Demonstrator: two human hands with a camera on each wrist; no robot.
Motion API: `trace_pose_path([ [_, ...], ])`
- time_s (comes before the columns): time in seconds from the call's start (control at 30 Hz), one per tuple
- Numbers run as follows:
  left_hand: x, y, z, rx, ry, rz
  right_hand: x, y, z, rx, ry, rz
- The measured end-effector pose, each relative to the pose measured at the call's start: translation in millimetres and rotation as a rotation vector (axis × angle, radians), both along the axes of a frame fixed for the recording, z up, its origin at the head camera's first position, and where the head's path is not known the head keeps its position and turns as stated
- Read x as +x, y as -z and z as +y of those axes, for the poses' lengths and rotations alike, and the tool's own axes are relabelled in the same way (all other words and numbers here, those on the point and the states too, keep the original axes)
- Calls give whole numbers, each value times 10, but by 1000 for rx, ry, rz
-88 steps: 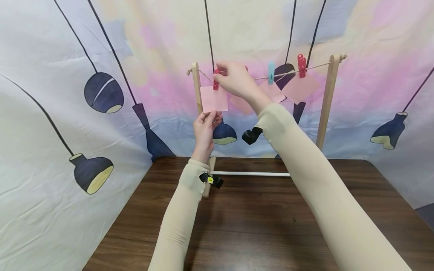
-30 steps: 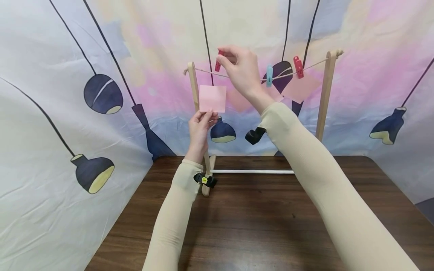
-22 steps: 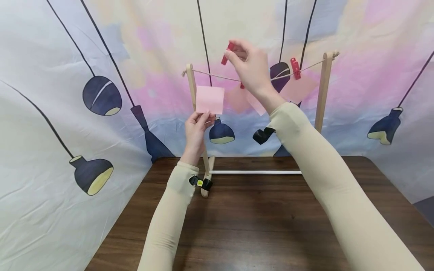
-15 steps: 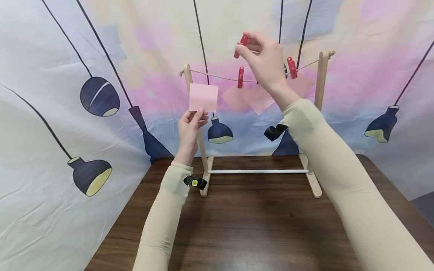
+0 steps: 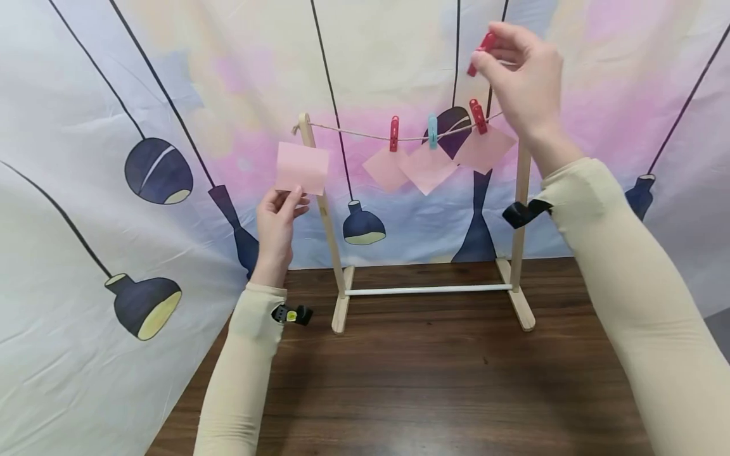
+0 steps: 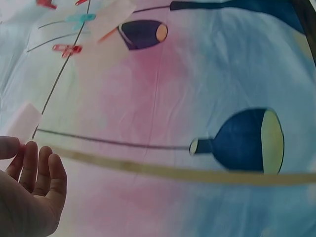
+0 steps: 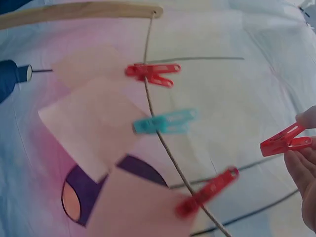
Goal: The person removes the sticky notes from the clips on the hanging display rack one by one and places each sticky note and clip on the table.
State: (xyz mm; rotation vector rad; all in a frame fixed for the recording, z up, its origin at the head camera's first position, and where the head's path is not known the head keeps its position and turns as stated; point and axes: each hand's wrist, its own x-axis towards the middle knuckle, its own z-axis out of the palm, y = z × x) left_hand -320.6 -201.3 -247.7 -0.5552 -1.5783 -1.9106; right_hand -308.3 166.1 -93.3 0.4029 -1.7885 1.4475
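My left hand (image 5: 277,231) pinches a pink paper square (image 5: 302,168) by its lower edge, just in front of the rack's left post. Thumb and fingers of my right hand (image 5: 527,79) hold a red clothespin (image 5: 481,54) up above the line, near the right post. In the right wrist view that red clothespin (image 7: 284,140) sits apart from the twine. Three pink papers hang on the twine (image 5: 365,133): one by a red clothespin (image 5: 395,133), one by a light blue clothespin (image 5: 433,132), one by another red clothespin (image 5: 478,116).
The wooden rack has a left post (image 5: 327,234), a right post (image 5: 520,221) and a white lower bar (image 5: 428,291). It stands on a dark brown wooden table (image 5: 433,380). A cloth backdrop (image 5: 228,76) with painted lamps hangs close behind.
The red clothespin has come off the twine and left-hand paper. My right hand has carried it up and right; my left hand has moved left with the paper.
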Motion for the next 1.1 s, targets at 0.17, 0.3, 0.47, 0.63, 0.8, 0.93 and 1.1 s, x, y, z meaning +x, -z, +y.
trace_pose_path([
  [0.17, 45, -35, -226, 0, -40, -2, 104, -2, 298, -7, 84, 3],
  [0.3, 105, -55, -407, -5, -78, 13, 174, 59, 492, 46, 176, -8],
  [0.47, 207, -54, -629, -4, -74, -2, 219, 146, 703, 64, 217, -34],
  [0.63, 315, -27, -791, -34, -89, -43, 259, 266, 884, 52, 236, -73],
  [0.8, 384, 11, -869, -55, -87, -58, 300, 398, 1036, 33, 276, -113],
  [0.93, 393, 64, -918, -39, -86, -58, 336, 520, 1135, 45, 312, -130],
  [1.1, 393, 146, -988, -63, -109, -82, 386, 712, 1266, 62, 362, -186],
])
